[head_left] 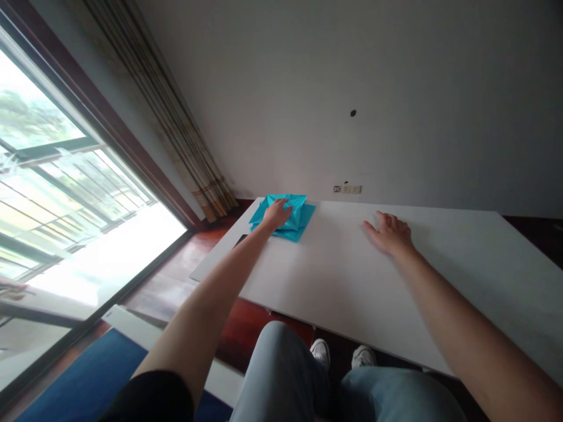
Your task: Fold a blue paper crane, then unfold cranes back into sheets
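My left hand (pixel 277 214) lies over a small pile of turquoise folded paper sheets (pixel 299 218) at the far left of the white table (pixel 334 281). Its fingers look stretched out and spread on top of the folded paper, touching it. To the right, my right hand (pixel 391 233) is over the bare tabletop with thumb and fingers apart, holding nothing. A dark flat item (pixel 240 240) shows partly beside my left forearm, which hides the rest of it.
Behind the table stands a grey wall with sockets (pixel 347 189). A curtain (pixel 176 129) and a large window (pixel 53 193) are on the left. A blue-topped piece with a pale edge (pixel 97 375) is at the lower left. My knees are below the table's front edge.
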Motion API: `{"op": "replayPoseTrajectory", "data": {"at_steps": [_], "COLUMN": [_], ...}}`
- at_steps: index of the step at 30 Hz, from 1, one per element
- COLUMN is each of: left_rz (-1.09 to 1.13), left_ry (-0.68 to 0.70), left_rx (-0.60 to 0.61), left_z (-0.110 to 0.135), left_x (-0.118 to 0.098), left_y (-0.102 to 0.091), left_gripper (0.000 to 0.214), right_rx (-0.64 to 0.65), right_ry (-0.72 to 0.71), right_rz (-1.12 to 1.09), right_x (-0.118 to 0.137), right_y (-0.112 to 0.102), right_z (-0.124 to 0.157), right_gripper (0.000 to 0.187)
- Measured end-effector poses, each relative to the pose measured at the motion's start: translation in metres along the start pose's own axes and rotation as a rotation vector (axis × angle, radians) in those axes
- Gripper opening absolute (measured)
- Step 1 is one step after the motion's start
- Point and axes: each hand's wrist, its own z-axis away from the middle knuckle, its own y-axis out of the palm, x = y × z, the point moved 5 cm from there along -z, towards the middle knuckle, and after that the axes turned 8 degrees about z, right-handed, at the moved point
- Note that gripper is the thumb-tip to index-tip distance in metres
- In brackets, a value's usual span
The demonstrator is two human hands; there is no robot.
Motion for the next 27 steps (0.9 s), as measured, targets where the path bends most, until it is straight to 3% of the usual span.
{"op": "replayPoseTrajectory", "data": {"at_steps": [6,12,17,22,24,27], "left_rz": [-0.271,-0.359,-0.335,-0.343,-0.349,-0.354], "left_ry": [-0.147,-0.248,-0.187,-0.149,-0.125,-0.224], "left_rx": [0.156,0.266,0.189,0.155,0.125,0.028], "left_z": [0.004,0.0,0.006,0.006,-0.002,-0.015], "left_x": [0.037,0.039,0.037,0.033,0.03,0.04], "left_y": [0.035,0.038,0.039,0.038,0.026,-0.006], "left_gripper": [0.109,0.134,0.125,0.1,0.087,0.092], "right_rx": [-0.001,0.026,0.023,0.019,0.013,-0.001], "right_ry": [-0.008,0.003,-0.008,-0.007,-0.016,-0.02], "right_rz": [0.043,0.064,0.071,0.064,0.054,0.036], "right_x": [0.0,0.002,0.003,0.001,0.0,-0.001], "right_y": [0.002,0.0,-0.001,0.0,0.001,0.002], "right_z": [0.0,0.001,0.002,0.001,0.0,-0.001], "right_gripper": [0.087,0.088,0.088,0.088,0.086,0.084]}}
